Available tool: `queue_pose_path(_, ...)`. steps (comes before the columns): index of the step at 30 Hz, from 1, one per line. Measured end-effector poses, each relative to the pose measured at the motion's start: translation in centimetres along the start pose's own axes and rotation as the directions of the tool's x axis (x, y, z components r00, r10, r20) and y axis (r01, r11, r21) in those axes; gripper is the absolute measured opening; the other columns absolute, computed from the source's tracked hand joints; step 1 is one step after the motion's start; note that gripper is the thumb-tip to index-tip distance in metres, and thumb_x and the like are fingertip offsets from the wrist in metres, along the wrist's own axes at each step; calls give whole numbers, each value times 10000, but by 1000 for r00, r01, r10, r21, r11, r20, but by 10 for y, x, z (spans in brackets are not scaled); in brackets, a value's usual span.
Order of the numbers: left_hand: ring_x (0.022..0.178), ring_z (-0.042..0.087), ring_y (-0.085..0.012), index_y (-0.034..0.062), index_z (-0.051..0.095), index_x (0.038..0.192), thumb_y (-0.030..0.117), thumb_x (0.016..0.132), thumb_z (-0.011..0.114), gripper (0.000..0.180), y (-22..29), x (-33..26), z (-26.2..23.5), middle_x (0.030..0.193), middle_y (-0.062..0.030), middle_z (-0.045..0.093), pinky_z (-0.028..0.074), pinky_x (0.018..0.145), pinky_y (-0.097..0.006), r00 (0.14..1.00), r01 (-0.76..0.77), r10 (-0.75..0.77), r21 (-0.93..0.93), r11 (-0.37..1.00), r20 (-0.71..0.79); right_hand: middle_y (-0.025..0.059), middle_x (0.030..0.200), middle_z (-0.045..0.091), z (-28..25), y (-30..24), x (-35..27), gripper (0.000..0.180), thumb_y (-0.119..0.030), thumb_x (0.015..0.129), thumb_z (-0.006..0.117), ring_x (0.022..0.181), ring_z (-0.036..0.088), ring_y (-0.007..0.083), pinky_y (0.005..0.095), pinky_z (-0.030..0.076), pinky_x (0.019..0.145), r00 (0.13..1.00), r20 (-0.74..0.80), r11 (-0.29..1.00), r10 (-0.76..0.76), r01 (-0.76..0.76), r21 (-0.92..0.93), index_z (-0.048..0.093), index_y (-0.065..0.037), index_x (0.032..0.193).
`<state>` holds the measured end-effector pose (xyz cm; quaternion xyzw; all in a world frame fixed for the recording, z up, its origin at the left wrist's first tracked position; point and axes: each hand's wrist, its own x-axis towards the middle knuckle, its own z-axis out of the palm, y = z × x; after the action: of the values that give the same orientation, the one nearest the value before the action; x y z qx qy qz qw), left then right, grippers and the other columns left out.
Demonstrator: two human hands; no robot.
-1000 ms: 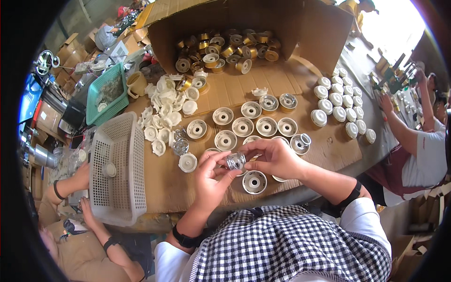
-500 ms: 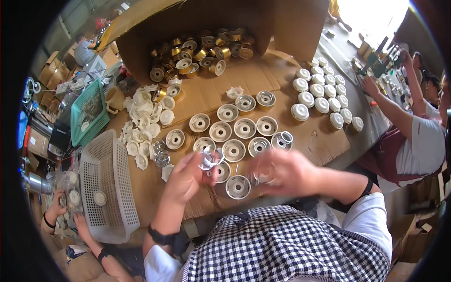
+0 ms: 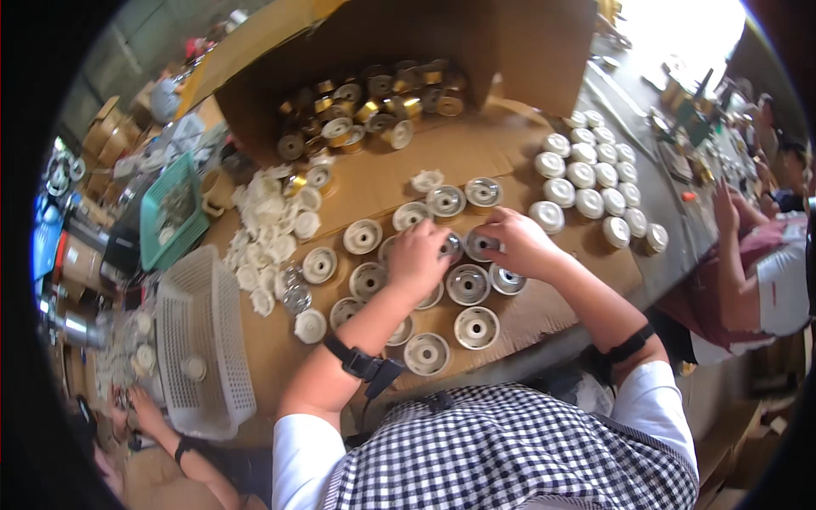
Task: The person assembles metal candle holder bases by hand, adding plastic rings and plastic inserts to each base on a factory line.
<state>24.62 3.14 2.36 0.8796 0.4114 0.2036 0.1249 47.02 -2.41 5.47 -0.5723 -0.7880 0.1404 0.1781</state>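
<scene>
Rows of round, whitish cups with a centre hole stand on a cardboard sheet; one is this near cup (image 3: 427, 354). Reaching in among them, my left hand (image 3: 420, 259) has its fingers closed at a clear ring (image 3: 450, 246) seated in a cup. To its right, my right hand (image 3: 520, 241) pinches at the inside of another cup (image 3: 483, 246), where a greyish clear ring partly shows between the fingers. Shiny clear rings also line some cups, such as the lined cup (image 3: 467, 285). Loose clear rings (image 3: 296, 293) lie left of the cups.
White plastic caps (image 3: 268, 217) are heaped at the left, beside a white basket (image 3: 204, 340) and a green basket (image 3: 174, 208). An open carton (image 3: 408, 51) holds gold-sided cups at the back. Capped white pieces (image 3: 586, 174) stand in rows at right. Co-workers sit on both sides.
Both hands have moved forward from the near edge to the middle cups. The clear rings in my left hand are down at a cup. The near cups have shifted slightly.
</scene>
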Motion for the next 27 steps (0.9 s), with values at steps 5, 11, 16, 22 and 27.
queue_pose_path(5, 1046, 628, -337, 80, 683, 1257, 278, 809, 824, 510, 7, -30, -36, 1108, -114, 628, 508, 932, -422, 974, -41, 2, -166, 985, -228, 137, 1195, 666, -11, -18, 7, 438, -208, 793, 805, 1151, 607, 339, 432, 511, 996, 982, -160, 995, -98, 97, -11, 717, -82, 1203)
queue_pose_path(11, 1022, 653, -307, 22, 707, 1111, 141, 879, 764, 267, -70, -131, -86, 1062, -132, 676, 518, 908, -401, 795, 199, -308, -255, 946, -523, 129, 1068, 695, 21, -95, 70, 254, -172, 839, 743, 1031, 654, 340, 439, 544, 886, 916, -172, 916, -364, 385, 111, 740, -67, 1070)
queue_pose_path(16, 1040, 651, -323, 10, 704, 1103, 174, 905, 733, 258, -123, -159, -107, 1056, -139, 694, 513, 929, -411, 813, 315, -399, -257, 914, -423, 146, 1092, 709, 95, -172, 171, 320, -187, 797, 758, 1003, 659, 356, 459, 533, 892, 895, -101, 869, -435, 446, 214, 743, -62, 1091)
queue_pose_path(22, 1068, 622, -359, 39, 691, 1178, 242, 875, 751, 369, -154, -183, -109, 1109, -153, 675, 498, 934, -457, 820, 410, -425, -125, 904, -384, 151, 1175, 712, 154, -211, 233, 482, -262, 780, 764, 1146, 661, 328, 454, 516, 981, 870, 426, 958, -249, 286, -24, 709, -141, 1243)
queue_pose_path(27, 1183, 572, -387, 94, 551, 1399, 239, 848, 781, 615, -150, -181, -119, 1355, -182, 544, 494, 957, -482, 740, 479, -312, 140, 867, -596, 154, 1043, 739, 152, -194, 234, 520, -187, 746, 791, 962, 717, 324, 414, 564, 842, 907, 223, 928, -358, 320, 189, 692, -74, 1244)
